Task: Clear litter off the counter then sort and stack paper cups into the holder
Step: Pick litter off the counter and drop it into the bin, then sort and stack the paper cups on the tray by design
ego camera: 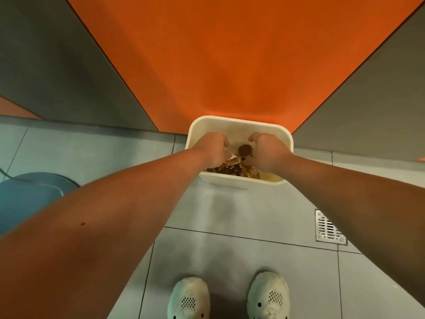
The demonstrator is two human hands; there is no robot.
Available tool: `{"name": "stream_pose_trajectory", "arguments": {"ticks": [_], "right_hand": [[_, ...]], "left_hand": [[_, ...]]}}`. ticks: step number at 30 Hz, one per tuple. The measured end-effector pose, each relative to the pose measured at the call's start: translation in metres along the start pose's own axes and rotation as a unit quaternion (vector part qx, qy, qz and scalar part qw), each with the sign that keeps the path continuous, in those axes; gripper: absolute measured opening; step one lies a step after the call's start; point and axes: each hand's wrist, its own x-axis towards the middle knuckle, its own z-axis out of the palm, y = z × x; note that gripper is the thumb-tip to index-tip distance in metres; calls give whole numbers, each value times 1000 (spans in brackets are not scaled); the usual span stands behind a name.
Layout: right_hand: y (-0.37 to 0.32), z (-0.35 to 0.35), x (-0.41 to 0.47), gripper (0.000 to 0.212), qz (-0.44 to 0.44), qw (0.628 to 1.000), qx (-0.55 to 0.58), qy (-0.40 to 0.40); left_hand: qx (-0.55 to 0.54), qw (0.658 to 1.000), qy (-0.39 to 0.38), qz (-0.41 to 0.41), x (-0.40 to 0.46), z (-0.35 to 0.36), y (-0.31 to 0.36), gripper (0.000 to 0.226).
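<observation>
A cream waste bin [240, 125] stands on the floor against an orange panel. Both my hands hang over its opening. My left hand [212, 148] is curled around a white and tan wrapper [233, 159] that sticks out toward the middle. My right hand [268, 151] has its fingers curled downward. A small round brown item [245, 150] sits right beside its fingertips, and I cannot tell whether the hand holds it. Dark brown and yellow litter [230, 169] lies inside the bin near its front wall. No cups or holder are in view.
Grey panels flank the orange panel [230, 65]. The floor is grey tile with a metal drain grate [330, 227] at the right. A blue rounded object [30, 192] lies at the left. My two pale shoes [230, 298] stand a step back from the bin.
</observation>
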Motion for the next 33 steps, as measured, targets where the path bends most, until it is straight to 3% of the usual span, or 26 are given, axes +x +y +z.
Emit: {"name": "stream_pose_trajectory", "arguments": {"ticks": [8, 21, 33], "right_hand": [[-37, -79, -69, 52, -37, 998, 37, 22], [-146, -310, -243, 52, -81, 994, 11, 78], [-255, -442, -340, 52, -185, 972, -19, 144]], "left_hand": [[3, 999, 36, 21, -66, -86, 38, 38], [-14, 994, 107, 23, -249, -314, 141, 45], [-72, 972, 223, 30, -396, -464, 157, 48]]}}
